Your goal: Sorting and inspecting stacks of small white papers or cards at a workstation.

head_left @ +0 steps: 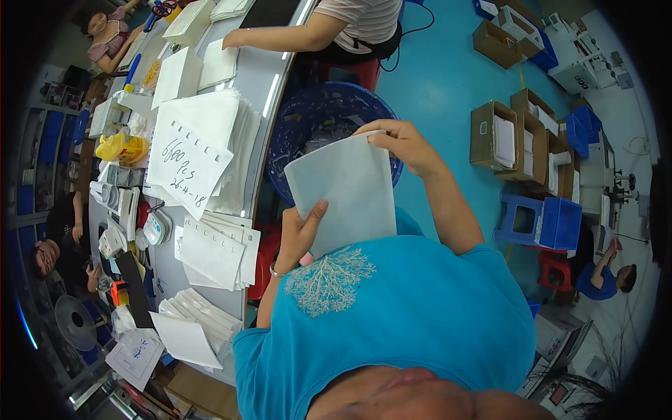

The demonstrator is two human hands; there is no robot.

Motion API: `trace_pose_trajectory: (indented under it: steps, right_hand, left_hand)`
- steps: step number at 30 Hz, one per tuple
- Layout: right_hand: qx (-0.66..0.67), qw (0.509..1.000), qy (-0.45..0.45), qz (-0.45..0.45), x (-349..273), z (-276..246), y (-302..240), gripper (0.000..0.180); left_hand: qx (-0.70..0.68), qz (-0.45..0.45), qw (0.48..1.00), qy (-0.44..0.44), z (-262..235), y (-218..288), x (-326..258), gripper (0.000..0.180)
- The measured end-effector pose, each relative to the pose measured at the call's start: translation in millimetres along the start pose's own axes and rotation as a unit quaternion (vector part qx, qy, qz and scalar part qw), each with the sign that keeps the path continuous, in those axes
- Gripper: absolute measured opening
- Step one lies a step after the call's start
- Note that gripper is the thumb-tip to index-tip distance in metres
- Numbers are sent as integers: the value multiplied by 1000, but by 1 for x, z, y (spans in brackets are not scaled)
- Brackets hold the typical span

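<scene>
In front of my chest I hold a pale white sheet (346, 192) with rounded corners, tilted over the blue bin. Whether it is one sheet or a thin stack, I cannot tell. My left hand (301, 231) grips its left lower side, thumb lying across the face and fingers hidden behind. At the far right corner, my right hand (400, 143) pinches the edge between thumb and fingers. To the left, on the table, lies a big stack of white sheets (241, 150) topped by a handwritten sheet (185, 150). Nearer lies a smaller fanned pile of white sheets (213, 252).
Beyond my hands a large blue bin (280, 126) holds clear scraps. A co-worker (357, 24) sits past it at the grey table (280, 63). A yellow bottle (122, 148) and more white sheets (192, 325) are on the table. Cardboard boxes (493, 133) stand right.
</scene>
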State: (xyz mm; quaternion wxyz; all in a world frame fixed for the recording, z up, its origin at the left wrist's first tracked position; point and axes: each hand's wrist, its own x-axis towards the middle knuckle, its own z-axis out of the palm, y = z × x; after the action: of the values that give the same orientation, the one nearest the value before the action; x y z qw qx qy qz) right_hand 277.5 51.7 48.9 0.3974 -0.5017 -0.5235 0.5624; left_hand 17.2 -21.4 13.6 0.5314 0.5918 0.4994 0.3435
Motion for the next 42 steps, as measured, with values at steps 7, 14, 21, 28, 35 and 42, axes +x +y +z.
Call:
trace_pose_trajectory:
  steps: [7, 14, 21, 28, 35, 42]
  right_hand:
    - [419, 900, -54, 102, 8, -11, 31, 31]
    - [279, 950, -80, 113, 15, -1, 32, 23]
    - [285, 940, -83, 168, 20, -2, 58, 26]
    - [97, 990, -54, 82, 8, 19, 35, 25]
    - [-69, 997, 26, -4, 1, 29, 43, 18]
    - [-242, 952, 119, -144, -14, 42, 41, 18]
  left_hand:
    - [-110, -55, 992, 3, 2, -15, 5, 35]
    - [-67, -38, 997, 14, -4, -4, -7, 38]
    - [-82, -30, 992, 94, 0, -20, -3, 39]
    - [-87, -47, 992, 80, -1, -13, -2, 41]
    - [-3, -11, 998, 65, -3, -5, -6, 43]
    - [12, 1, 998, 64, -3, -13, -8, 44]
